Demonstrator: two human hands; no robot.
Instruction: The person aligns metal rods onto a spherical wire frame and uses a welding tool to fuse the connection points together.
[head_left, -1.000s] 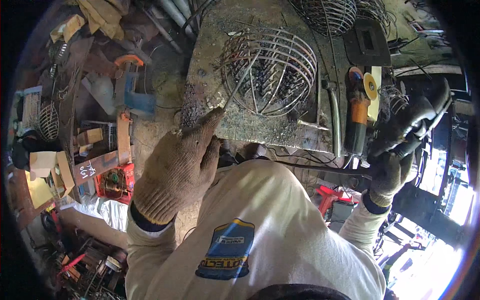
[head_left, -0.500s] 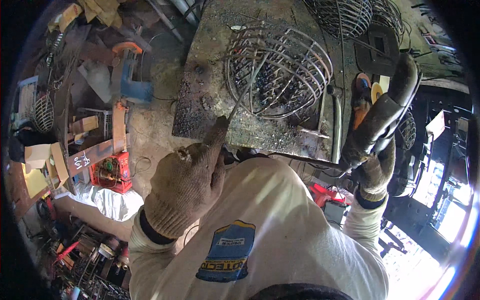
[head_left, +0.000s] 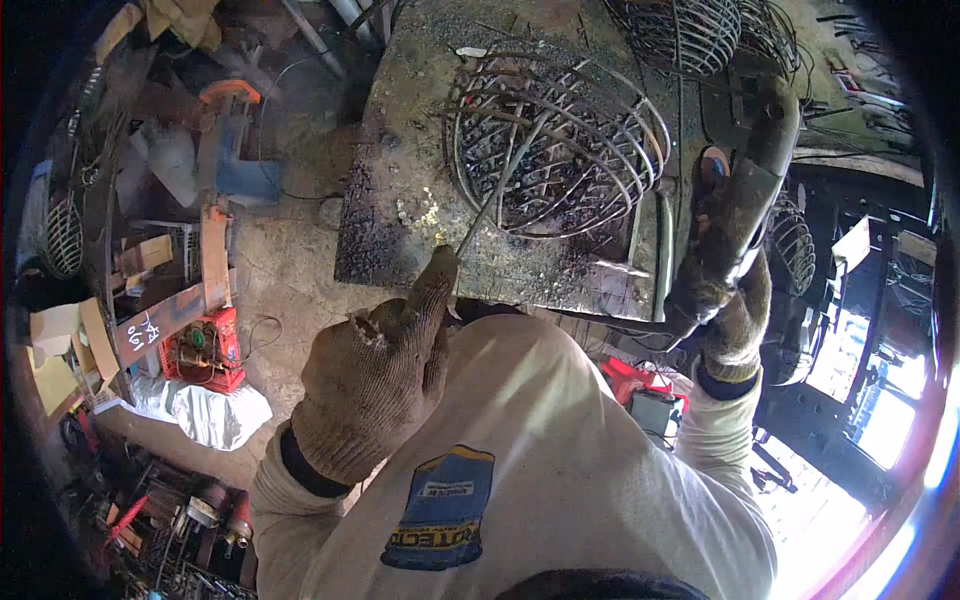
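Note:
My left hand (head_left: pixel 365 385), in a brown knitted work glove, is closed around the lower end of a thin metal rod (head_left: pixel 492 205). From there the rod slants up and right across a round cage of bent steel bars (head_left: pixel 655 135), which lies on the worktable (head_left: pixel 410 190). Whether the rod is joined to the cage, I cannot tell. Beside the table's right edge, my gloved right hand (head_left: pixel 742 325) grips a long grey-and-black power tool (head_left: pixel 757 180). Its body points up and away from me, and its exact kind is unclear.
More steel bar cages (head_left: pixel 700 40) sit at the far right. Dark grit and small pale bits lie on the tabletop. Left of me are a blue and orange tool (head_left: pixel 245 175), a red crate (head_left: pixel 205 350) and cardboard boxes (head_left: pixel 75 345). A red item (head_left: pixel 630 378) is under the table's right side.
The grey tool and my right hand have shifted slightly left. Pale bits now show on the table near my left fingertips. My left hand keeps its hold on the rod.

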